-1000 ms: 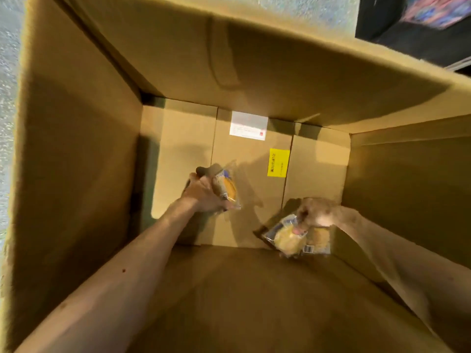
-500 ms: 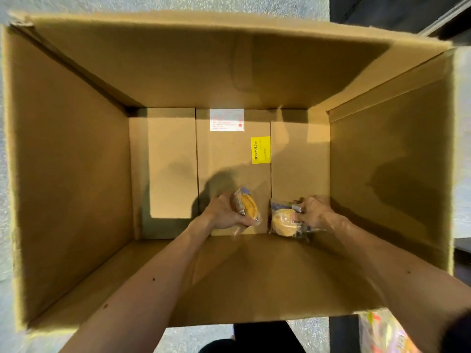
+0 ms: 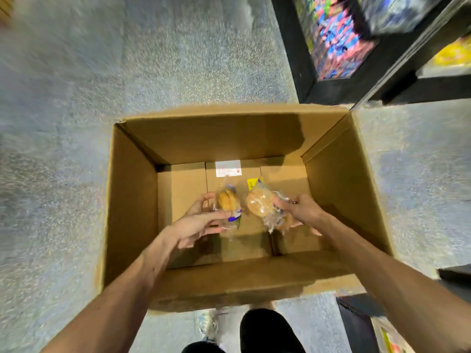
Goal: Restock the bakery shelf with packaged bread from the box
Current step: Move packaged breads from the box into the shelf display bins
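Observation:
A large open cardboard box (image 3: 132, 200) stands on the floor below me. My left hand (image 3: 196, 222) holds a clear packet with a golden bun (image 3: 226, 202) over the box's middle. My right hand (image 3: 303, 212) grips clear-wrapped round bread (image 3: 260, 203), with a second packet (image 3: 279, 220) bunched under it. Both hands are above the box floor, close together. The box floor shows a white label (image 3: 228, 168) and a yellow sticker (image 3: 252, 183).
A dark shelf unit (image 3: 331, 47) with colourful packets stands at the upper right. More shelving and packets (image 3: 390, 337) sit at the lower right. Speckled grey floor (image 3: 76, 123) surrounds the box. My legs and shoe (image 3: 265, 329) are just behind the box's near wall.
Both hands have lifted their bread packets from the box bottom. My head has risen, so the whole box, floor and shelf come into view.

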Tool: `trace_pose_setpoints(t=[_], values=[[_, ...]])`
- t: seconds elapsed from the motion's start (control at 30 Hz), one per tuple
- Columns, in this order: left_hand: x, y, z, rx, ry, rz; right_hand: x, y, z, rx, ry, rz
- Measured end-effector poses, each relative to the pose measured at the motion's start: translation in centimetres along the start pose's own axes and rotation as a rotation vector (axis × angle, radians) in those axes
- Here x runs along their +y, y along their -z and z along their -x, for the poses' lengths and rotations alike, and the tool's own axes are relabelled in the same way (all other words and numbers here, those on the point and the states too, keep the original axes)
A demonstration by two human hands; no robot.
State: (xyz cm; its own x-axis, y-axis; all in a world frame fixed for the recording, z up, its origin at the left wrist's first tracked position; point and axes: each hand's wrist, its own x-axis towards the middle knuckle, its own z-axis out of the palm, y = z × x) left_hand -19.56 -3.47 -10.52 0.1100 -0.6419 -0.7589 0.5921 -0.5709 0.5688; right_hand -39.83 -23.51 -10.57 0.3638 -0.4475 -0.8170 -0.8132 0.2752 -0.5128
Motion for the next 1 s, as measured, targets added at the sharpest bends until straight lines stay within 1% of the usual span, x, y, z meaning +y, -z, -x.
trace_pose_setpoints(t=[0.1,0.17,0.23,0.33,0.4,0.5,0.6,0.67,0.77,0.87,0.97,1.0], values=[[2.9,-0.3,4.3,-0.008,-0.099,0.077,-2.4,0.0,5.2,0.028,0.077,-0.146],[4.6,-0.9,7.2,-0.035,-0.171,0.094,-3.6,0.1,9.5,0.048,0.170,-0.288],[6.3,-2.0,10.2,-0.113,-0.216,0.075,-4.1,0.2,14.6,0.067,0.262,-0.422],[7.6,-5.2,14.4,-0.266,-0.248,0.040,-3.2,0.4,21.7,0.036,0.367,-0.627],[7.9,-8.3,16.9,-0.356,-0.262,0.021,-1.6,0.8,25.9,0.036,0.426,-0.753],[7.9,-14.3,19.9,-0.479,-0.275,-0.079,2.0,1.9,32.0,0.092,0.516,-0.950],[6.7,-20.7,22.0,-0.584,-0.270,-0.175,7.1,3.3,38.1,0.164,0.618,-1.153],[5.0,-25.4,23.6,-0.669,-0.254,-0.257,11.3,3.9,42.5,0.235,0.709,-1.222],[1.2,-32.6,26.2,-0.810,-0.162,-0.301,18.4,3.7,49.0,0.336,0.847,-1.317],[-4.9,-39.5,29.6,-1.011,0.047,-0.372,24.9,2.2,55.5,0.484,0.868,-1.405],[-13.1,-45.6,34.1,-1.202,0.258,-0.441,31.8,0.3,61.7,0.609,0.894,-1.512],[-15.9,-47.4,35.6,-1.245,0.302,-0.448,34.1,-0.4,63.8,0.644,0.892,-1.540]])
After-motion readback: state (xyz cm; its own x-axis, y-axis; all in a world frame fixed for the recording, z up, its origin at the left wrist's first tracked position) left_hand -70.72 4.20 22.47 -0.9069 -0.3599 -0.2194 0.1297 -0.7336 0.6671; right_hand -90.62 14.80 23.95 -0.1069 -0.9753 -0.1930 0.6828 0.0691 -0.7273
